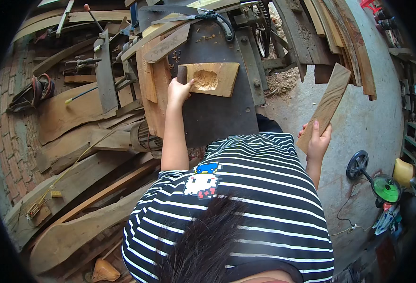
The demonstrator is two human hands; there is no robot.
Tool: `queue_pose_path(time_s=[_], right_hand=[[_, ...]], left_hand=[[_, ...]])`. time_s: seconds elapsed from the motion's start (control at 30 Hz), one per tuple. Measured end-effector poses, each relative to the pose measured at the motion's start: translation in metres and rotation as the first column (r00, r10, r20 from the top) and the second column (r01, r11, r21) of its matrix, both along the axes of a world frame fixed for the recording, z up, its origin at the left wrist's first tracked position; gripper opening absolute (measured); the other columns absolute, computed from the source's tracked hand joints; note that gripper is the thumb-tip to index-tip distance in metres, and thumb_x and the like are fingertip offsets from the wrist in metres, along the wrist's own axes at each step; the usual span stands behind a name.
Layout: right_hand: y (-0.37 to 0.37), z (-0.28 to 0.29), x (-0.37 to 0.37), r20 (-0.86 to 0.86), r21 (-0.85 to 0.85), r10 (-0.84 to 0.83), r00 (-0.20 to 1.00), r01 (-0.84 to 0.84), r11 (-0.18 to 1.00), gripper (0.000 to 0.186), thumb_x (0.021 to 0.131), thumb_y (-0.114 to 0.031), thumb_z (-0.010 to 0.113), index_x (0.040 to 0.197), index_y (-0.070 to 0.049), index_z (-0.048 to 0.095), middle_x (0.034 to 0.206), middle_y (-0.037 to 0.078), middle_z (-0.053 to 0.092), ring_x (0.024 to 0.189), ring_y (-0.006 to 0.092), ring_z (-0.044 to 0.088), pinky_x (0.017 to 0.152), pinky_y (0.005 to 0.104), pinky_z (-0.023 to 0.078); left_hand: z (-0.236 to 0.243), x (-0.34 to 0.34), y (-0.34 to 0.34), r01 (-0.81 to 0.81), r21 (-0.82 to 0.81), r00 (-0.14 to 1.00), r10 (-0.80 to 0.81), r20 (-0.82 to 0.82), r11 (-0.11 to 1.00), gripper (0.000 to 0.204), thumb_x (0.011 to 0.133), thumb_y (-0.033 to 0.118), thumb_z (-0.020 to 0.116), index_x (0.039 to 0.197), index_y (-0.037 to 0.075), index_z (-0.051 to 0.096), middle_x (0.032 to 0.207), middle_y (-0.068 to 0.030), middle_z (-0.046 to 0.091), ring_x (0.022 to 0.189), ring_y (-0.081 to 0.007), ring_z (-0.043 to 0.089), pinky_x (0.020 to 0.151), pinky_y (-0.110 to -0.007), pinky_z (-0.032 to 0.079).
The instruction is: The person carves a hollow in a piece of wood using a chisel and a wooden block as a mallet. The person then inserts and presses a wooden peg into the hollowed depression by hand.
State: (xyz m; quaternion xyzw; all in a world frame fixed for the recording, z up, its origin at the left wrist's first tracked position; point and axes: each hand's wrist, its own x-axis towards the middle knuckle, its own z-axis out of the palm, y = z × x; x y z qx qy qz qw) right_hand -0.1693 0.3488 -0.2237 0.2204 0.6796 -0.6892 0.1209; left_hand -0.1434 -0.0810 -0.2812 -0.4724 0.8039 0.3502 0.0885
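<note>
A pale wooden block [226,78] with a rough oval hollow [205,80] carved into its face lies on the dark worktop [212,118]. At the block's left end my left hand [179,91] is closed, its thumb against the wood. A short dark brown piece like a tool handle [182,74] stands up from that hand; its lower end is hidden by the fingers. Out to the right, away from the worktop, my right hand [315,137] grips the lower end of a flat brown wooden board [328,104]. The board is held tilted, its far end pointing up and right.
A folding saw [217,21] with a black handle lies at the worktop's far edge, beside wood offcuts [169,43]. Planks [94,212] and timber are heaped on the left. More boards [344,37] stack at the far right. A green-and-black wheeled thing [386,188] stands on the concrete floor.
</note>
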Motion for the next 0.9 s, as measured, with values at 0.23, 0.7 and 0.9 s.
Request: queue_pose_path(time_s=[0.23, 0.7, 0.9], right_hand=[[-0.027, -0.015, 0.003, -0.058, 0.262, 0.534, 0.843, -0.504, 0.823, 0.025, 0.093, -0.019, 0.059, 0.111, -0.002, 0.055, 0.077, 0.011, 0.065, 0.06, 0.0147, 0.062, 0.053, 0.0313, 0.049], [-0.051, -0.012, -0.026, 0.269, 0.158, 0.818, 0.508, -0.861, 0.483, 0.028, 0.094, -0.018, 0.055, 0.112, 0.002, 0.046, 0.081, 0.016, 0.062, 0.062, 0.0214, 0.063, 0.055, 0.0371, 0.052], [-0.052, -0.018, -0.03, 0.245, 0.135, 0.826, 0.507, -0.862, 0.489, 0.03, 0.094, -0.02, 0.054, 0.113, 0.0, 0.045, 0.076, 0.016, 0.063, 0.065, 0.0238, 0.064, 0.059, 0.0375, 0.051]], left_hand=[[-0.007, 0.015, 0.006, -0.208, 0.256, 0.962, 0.245, -0.118, 0.944, 0.037, 0.081, 0.027, 0.077, 0.096, -0.002, 0.059, 0.068, -0.0076, 0.063, 0.048, -0.015, 0.059, 0.043, -0.028, 0.046], [0.005, 0.043, 0.021, -0.328, 0.434, 0.86, 0.456, -0.23, 0.839, 0.039, 0.081, 0.028, 0.078, 0.105, 0.005, 0.057, 0.078, -0.005, 0.062, 0.052, -0.0129, 0.057, 0.045, -0.027, 0.045], [0.091, 0.044, 0.035, -0.173, 0.441, 0.914, 0.311, -0.262, 0.881, 0.037, 0.071, 0.022, 0.085, 0.094, 0.005, 0.061, 0.073, -0.0026, 0.06, 0.051, -0.0088, 0.051, 0.046, -0.024, 0.042]])
